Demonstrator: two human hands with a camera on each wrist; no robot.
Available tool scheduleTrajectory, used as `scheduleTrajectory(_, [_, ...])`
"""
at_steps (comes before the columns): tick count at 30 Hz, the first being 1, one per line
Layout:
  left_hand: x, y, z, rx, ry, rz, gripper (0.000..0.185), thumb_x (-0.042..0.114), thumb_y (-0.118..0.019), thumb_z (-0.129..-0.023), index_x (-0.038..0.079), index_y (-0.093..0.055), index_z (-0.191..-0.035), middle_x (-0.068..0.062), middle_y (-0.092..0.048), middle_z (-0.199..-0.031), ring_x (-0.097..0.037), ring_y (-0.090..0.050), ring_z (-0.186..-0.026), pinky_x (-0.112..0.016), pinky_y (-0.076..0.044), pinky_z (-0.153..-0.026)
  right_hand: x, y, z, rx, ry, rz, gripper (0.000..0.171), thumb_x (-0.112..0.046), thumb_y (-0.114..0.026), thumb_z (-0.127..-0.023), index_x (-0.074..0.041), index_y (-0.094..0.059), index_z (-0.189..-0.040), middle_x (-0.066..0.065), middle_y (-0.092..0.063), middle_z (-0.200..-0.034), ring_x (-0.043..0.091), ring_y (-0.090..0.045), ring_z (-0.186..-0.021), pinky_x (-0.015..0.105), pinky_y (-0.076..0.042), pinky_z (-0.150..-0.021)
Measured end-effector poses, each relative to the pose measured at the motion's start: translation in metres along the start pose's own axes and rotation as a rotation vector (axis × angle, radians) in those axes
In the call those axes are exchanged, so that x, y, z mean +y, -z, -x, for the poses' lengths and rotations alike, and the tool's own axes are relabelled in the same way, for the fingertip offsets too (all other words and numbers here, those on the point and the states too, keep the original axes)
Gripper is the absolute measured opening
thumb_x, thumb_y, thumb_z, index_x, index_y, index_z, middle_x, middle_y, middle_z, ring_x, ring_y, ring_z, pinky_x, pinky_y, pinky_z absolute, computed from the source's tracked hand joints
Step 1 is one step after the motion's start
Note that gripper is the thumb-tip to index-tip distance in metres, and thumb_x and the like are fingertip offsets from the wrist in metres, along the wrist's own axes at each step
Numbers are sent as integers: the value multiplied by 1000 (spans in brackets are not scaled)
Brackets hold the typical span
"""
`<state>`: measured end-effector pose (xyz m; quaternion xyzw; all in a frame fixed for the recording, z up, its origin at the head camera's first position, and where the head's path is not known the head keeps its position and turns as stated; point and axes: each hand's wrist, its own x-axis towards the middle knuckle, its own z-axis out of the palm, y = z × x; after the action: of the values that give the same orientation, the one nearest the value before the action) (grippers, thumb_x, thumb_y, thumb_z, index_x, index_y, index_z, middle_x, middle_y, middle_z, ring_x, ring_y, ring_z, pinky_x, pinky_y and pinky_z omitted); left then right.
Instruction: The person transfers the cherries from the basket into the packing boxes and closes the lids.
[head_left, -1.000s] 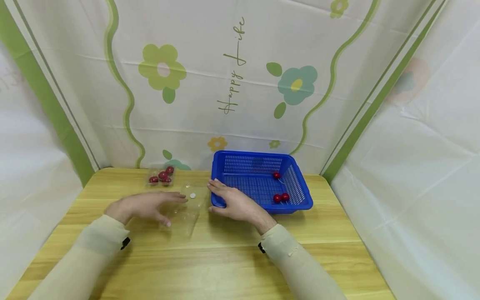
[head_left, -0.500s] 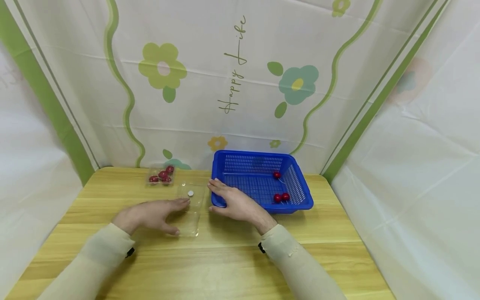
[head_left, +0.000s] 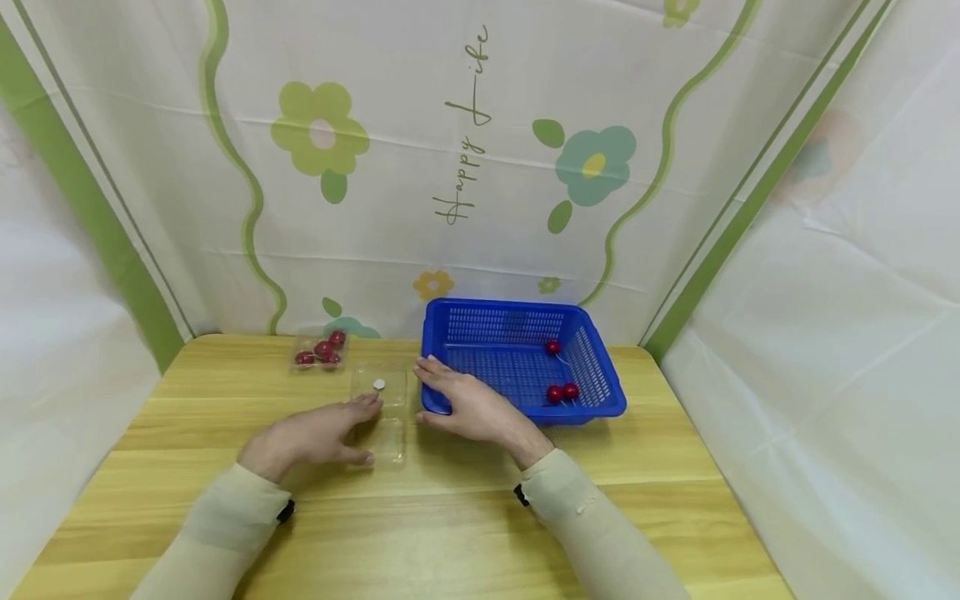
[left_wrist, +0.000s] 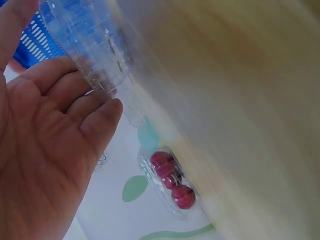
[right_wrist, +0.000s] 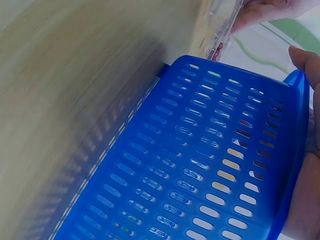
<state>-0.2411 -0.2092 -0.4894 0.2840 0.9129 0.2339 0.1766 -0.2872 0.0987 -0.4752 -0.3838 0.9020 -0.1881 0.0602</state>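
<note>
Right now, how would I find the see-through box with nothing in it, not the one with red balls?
Look at the wooden table and find the big blue basket. Just left of it, at the left hand, lies the clear empty box. It has a small white sticker, while the other clear box farther back holds red balls.

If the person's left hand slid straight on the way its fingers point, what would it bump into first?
The left hand already touches the clear plastic clamshell box. Beyond it, probably the blue slotted plastic basket, though depth is unclear.
</note>
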Motion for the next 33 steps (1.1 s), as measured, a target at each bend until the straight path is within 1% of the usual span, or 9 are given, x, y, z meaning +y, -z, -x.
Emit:
scheduleTrajectory(5, [0,-2,-1,18,16,-6,98,37,-91,-104,-11,-42,-175,-38,-32,-187,-61,-35,-174,-75,-33,-142,-2,1,-1,-6,-1,-1,83,-45,-75,-116,-12,-39,-184,2,-29,-196,23,-26,-184,58,-40,-146])
scheduleTrajectory(9, [0,-3,-1,29,26,-14,99,37,-92,-103,-11,-44,-174,-38,-34,-185,-61,-38,-173,-74,-35,-142,-3,2,-1,-18,4,-22,83,-48,-73,-117,-14,-38,-184,2,-28,-197,23,-26,-185,65,-40,-145])
scheduleTrajectory(12, [-1,-4,-2,38,23,-16,98,38,-93,-102,-10,-46,-174,-38,-36,-185,-60,-39,-172,-74,-36,-141,-2,3,-1,-26,-1,-43,83,-47,-72,-118,-14,-37,-185,1,-27,-197,23,-24,-185,62,-38,-146])
scheduleTrajectory(16, [-1,-5,-3,41,18,2,98,39,-93,-102,-9,-46,-174,-38,-36,-185,-60,-38,-173,-74,-35,-142,-2,5,-1,-24,-5,-63,81,-45,-72,-118,-11,-38,-184,1,-27,-197,23,-24,-185,53,-36,-149])
scheduleTrajectory(20, [-2,-6,-2,40,24,13,98,38,-93,-102,-9,-46,-174,-37,-35,-186,-60,-37,-173,-75,-34,-142,-2,8,-2,-22,-2,-81,78,-44,-70,-119,-10,-40,-183,3,-29,-197,25,-27,-184,53,-37,-148])
scheduleTrajectory(24, [-3,-6,-2,39,26,19,98,38,-93,-103,-9,-45,-175,-37,-34,-186,-60,-36,-173,-75,-34,-142,0,15,-1,-9,-20,-110,74,-46,-66,-121,-12,-44,-182,7,-33,-196,31,-35,-181,55,-38,-148])
scheduleTrajectory(27, [-3,-6,-2,36,28,27,98,38,-92,-103,-8,-44,-175,-36,-33,-187,-60,-35,-174,-75,-32,-143,8,25,4,25,-37,-137,67,-44,-64,-122,-12,-49,-179,11,-43,-191,36,-43,-178,58,-39,-147])
scheduleTrajectory(30, [-3,-6,-3,33,29,32,98,38,-93,-103,-7,-45,-176,-35,-33,-188,-59,-34,-175,-74,-32,-143,19,38,13,62,-56,-183,58,-39,-63,-123,-11,-58,-174,14,-58,-180,37,-57,-168,59,-48,-141])
scheduleTrajectory(33, [-3,-5,-4,30,28,30,98,39,-93,-103,-6,-45,-176,-33,-32,-189,-58,-34,-176,-74,-32,-143,35,50,25,79,-85,-235,48,-33,-65,-123,-11,-67,-165,14,-72,-166,34,-70,-153,58,-58,-131])
